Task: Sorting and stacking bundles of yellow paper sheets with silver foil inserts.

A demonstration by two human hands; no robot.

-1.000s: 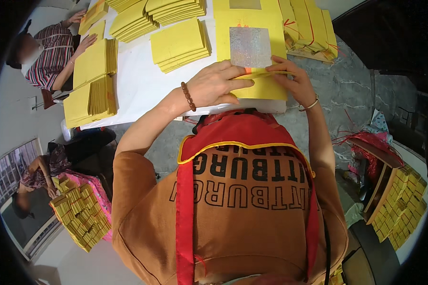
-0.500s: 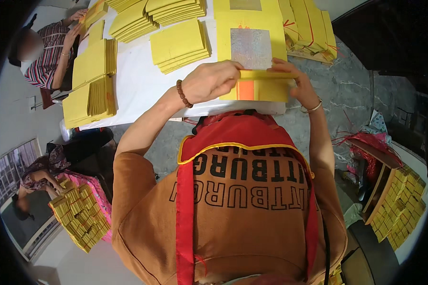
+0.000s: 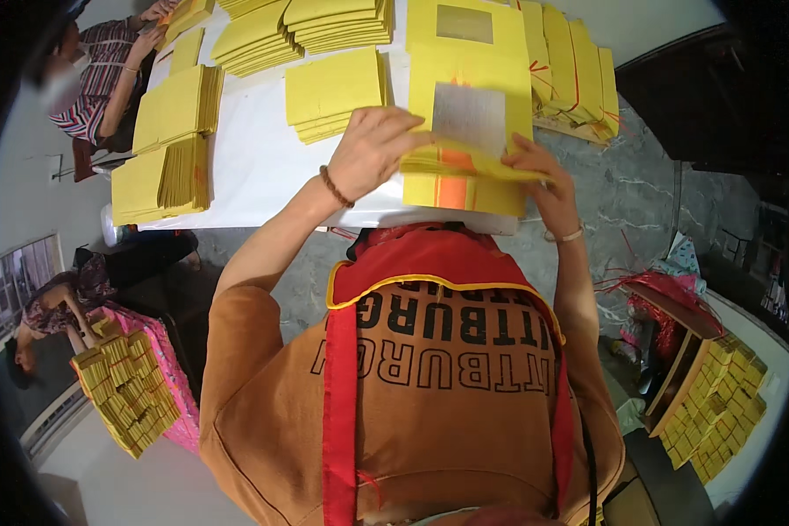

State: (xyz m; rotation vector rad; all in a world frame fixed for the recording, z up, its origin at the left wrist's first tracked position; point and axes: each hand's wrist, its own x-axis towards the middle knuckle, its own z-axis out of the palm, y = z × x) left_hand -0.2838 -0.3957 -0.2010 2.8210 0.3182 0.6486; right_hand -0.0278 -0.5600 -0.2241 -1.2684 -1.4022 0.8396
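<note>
Handling folded yellow paper (image 3: 486, 163) over the yellow sheets (image 3: 422, 66), near table (image 3: 259, 145) edge | left hand (image 3: 370, 153) at left end, right hand (image 3: 548, 182) at right; blur, cannot tell whether either pinches | best: align edges, press evenly

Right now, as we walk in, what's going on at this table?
A person in a brown shirt and red cloth apron has both hands, left and right, at a raised, blurred yellow paper flap with an orange stripe. Beyond it lies yellow paper with silvery rectangular patches. Stacks of folded yellow paper stand leftward on the white-covered table. At far left, someone in a striped shirt also handles yellow paper.
</note>
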